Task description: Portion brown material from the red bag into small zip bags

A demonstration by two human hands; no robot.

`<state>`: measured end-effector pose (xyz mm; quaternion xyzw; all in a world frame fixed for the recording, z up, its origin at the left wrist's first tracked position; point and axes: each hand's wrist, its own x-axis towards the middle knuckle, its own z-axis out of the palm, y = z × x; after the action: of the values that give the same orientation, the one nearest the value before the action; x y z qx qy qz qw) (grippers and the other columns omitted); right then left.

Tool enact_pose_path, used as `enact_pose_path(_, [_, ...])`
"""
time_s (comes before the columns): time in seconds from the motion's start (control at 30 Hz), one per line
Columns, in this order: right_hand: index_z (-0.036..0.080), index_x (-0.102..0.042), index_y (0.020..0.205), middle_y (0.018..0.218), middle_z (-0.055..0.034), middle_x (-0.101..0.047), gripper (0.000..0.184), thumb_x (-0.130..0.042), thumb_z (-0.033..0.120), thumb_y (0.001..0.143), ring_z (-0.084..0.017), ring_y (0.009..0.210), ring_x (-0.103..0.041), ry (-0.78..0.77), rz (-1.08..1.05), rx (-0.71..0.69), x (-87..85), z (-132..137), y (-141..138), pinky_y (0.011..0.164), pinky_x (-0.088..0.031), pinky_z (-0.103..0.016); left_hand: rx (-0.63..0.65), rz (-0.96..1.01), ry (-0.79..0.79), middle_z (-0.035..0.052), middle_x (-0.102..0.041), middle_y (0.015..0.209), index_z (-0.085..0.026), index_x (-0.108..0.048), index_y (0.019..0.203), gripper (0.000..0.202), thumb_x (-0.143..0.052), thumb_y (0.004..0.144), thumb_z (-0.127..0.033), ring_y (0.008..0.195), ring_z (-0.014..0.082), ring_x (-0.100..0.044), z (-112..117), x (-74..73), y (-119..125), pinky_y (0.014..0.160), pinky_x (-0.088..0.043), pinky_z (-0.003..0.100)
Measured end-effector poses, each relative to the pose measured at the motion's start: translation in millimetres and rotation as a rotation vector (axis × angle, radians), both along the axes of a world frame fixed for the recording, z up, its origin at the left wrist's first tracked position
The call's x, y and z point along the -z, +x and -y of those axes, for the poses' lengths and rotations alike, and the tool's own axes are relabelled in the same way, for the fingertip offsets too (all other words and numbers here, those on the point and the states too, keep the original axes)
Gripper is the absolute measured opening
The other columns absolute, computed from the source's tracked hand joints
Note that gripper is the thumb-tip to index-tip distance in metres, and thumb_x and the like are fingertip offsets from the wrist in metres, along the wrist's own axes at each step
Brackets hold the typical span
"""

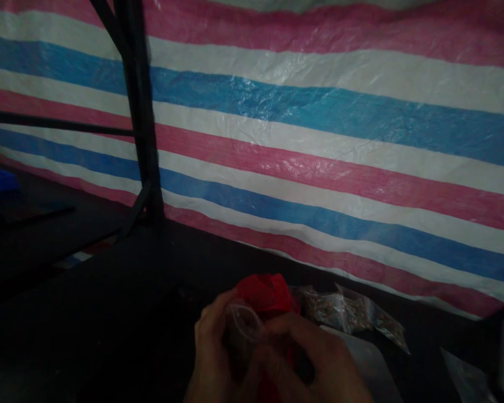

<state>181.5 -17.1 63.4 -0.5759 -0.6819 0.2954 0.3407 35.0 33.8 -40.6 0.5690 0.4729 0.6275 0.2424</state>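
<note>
At the near edge of the desk (109, 313), our left grip (212, 352) and our right grip (319, 364) meet side by side, both closed on a small bag (246, 324) between them. Just behind them a crumpled bundle (266, 292) lies touching the small bag. Right of the bundle, just beside it, we find a filled pouch (348, 310) on the desk. A tarp (319, 140) hangs along the desk's far edge. An upright post (140, 112) stands before the tarp at the far left, and a crossbar (46, 122) runs left from it.

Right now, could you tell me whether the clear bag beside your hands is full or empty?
Not empty: brownish contents show through the clear bag lying on the dark surface.
</note>
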Motion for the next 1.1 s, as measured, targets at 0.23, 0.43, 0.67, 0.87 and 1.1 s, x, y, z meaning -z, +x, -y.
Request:
enact_pose_path(0.23, [0.027, -0.080, 0.080, 0.080, 0.0002, -0.080, 0.026, -0.060, 0.032, 0.095, -0.016, 0.071, -0.074, 0.202, 0.095, 0.210, -11.2, 21, 31, 0.065, -0.051, -0.020, 0.180, -0.338, -0.119, 0.0077, -0.078, 0.131, -0.030, -0.059, 0.139, 0.052, -0.069, 0.087, -0.033, 0.117, 0.0309, -0.077, 35, -17.4, 20, 0.099, -0.065, 0.049])
enact_pose_path(0.43, [0.026, -0.081, 0.086, 0.079, -0.0015, -0.079, 0.025, -0.062, 0.040, 0.093, -0.018, 0.074, -0.075, 0.259, 0.019, 0.343, -17.9, 46, 48, 0.069, -0.054, -0.021, 0.214, -0.223, 0.075, 0.0100, -0.065, 0.149, -0.035, -0.039, 0.154, 0.062, -0.055, 0.095, -0.025, 0.137, 0.0303, -0.064, 58, -3.9, 71, 0.106, -0.060, 0.052])
enact_pose_path(0.67, [0.019, -0.076, 0.083, 0.074, -0.0040, -0.074, 0.038, -0.055, 0.048, 0.096, -0.021, 0.070, -0.068, 0.151, -0.044, 0.498, 4.2, 64, 103, 0.062, -0.050, -0.026, 0.364, -0.276, 0.115, 0.0091, -0.059, 0.150, -0.043, -0.025, 0.163, 0.090, -0.074, 0.087, -0.034, 0.134, 0.0318, -0.064, 60, -14.8, 66, 0.106, -0.060, 0.052])
enact_pose_path(0.87, [0.019, -0.079, 0.091, 0.093, -0.0096, -0.081, 0.032, -0.052, 0.035, 0.097, -0.027, 0.088, -0.075, 0.078, 0.139, 0.569, 42.0, 60, 132, 0.080, -0.052, -0.034, 0.262, -0.308, 0.064, 0.0097, -0.051, 0.155, -0.037, -0.040, 0.154, 0.066, -0.065, 0.094, -0.040, 0.143, 0.0344, -0.054, 58, -19.5, 57, 0.113, -0.053, 0.060])
enact_pose_path(1.1, [0.021, -0.081, 0.095, 0.100, -0.0098, -0.082, 0.026, -0.056, 0.028, 0.097, -0.026, 0.098, -0.076, 0.148, 0.142, 0.604, 44.6, 48, 133, 0.094, -0.052, -0.035, 0.235, -0.386, 0.076, 0.0077, -0.054, 0.149, -0.034, -0.044, 0.149, 0.056, -0.060, 0.096, -0.045, 0.139, 0.0317, -0.055, 58, -24.3, 50, 0.114, -0.053, 0.055])
